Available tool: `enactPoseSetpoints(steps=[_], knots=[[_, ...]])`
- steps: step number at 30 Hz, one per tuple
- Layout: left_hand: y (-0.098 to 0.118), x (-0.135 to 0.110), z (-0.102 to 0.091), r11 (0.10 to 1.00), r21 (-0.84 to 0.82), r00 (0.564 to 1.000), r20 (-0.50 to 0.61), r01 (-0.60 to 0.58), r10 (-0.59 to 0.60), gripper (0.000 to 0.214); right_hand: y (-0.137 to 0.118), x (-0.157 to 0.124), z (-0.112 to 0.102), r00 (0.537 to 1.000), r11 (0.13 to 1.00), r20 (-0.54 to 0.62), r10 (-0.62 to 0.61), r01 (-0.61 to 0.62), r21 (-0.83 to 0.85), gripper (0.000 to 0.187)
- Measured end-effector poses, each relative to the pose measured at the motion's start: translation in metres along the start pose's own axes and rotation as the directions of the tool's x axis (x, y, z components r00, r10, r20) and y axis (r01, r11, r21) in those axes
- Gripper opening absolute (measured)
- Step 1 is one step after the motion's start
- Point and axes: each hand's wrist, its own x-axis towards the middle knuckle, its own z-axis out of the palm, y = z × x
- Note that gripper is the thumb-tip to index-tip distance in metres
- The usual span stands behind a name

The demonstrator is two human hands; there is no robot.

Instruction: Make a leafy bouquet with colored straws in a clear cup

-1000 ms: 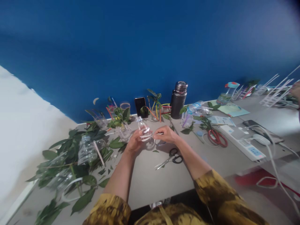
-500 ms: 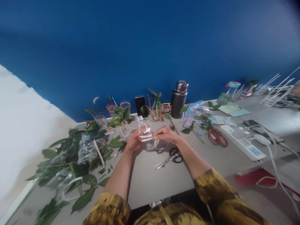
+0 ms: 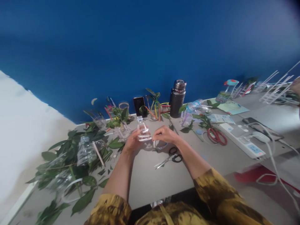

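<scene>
My left hand [image 3: 132, 141] is wrapped around a small clear plastic bottle [image 3: 142, 129] held upright above the grey table [image 3: 150, 178]. White strip is wound round the bottle's lower part. My right hand [image 3: 164, 134] pinches the end of that white strip [image 3: 152, 138] beside the bottle, fingers closed. A clear ring of plastic [image 3: 160, 144] lies under my right hand. Black-handled scissors [image 3: 169, 158] lie on the table just in front of my right wrist.
Leafy branches and cut clear bottles [image 3: 86, 150] cover the left of the table. A dark flask [image 3: 177, 98], a phone [image 3: 139, 106] and cups with coloured straws stand by the blue wall. Red-handled scissors [image 3: 217, 136], a power strip [image 3: 243, 144] and cables lie right.
My hands stay together at the bottle; the bottle has tipped more upright and my right hand shifted slightly along the strip. The view drifted a little.
</scene>
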Motion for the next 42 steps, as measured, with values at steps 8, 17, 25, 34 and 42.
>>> enactPoseSetpoints(steps=[8, 17, 25, 34, 42], knots=[[0.001, 0.003, 0.001, 0.996, 0.059, 0.982, -0.176, -0.060, 0.070, 0.053, -0.002, -0.003, -0.001, 1.000, 1.000, 0.024, -0.017, 0.017, 0.018, 0.031], [0.003, 0.001, -0.004, 0.998, 0.023, 0.993, -0.102, -0.055, 0.057, 0.047, 0.007, 0.002, 0.000, 0.998, 0.997, 0.051, -0.031, 0.027, 0.076, 0.029], [0.000, -0.008, 0.003, 0.998, -0.016, 0.998, 0.034, -0.053, 0.053, 0.044, 0.015, 0.007, 0.001, 0.997, 0.998, 0.079, -0.024, 0.020, 0.054, 0.029], [-0.001, -0.006, 0.007, 0.994, -0.106, 0.998, 0.054, 0.038, -0.033, 0.041, 0.014, 0.008, 0.002, 0.999, 0.997, -0.042, 0.001, -0.004, -0.073, 0.032], [-0.006, -0.002, 0.004, 0.985, -0.165, 0.996, 0.073, 0.059, -0.047, 0.033, 0.020, 0.009, 0.007, 0.993, 0.976, -0.113, 0.027, -0.051, -0.212, 0.023]])
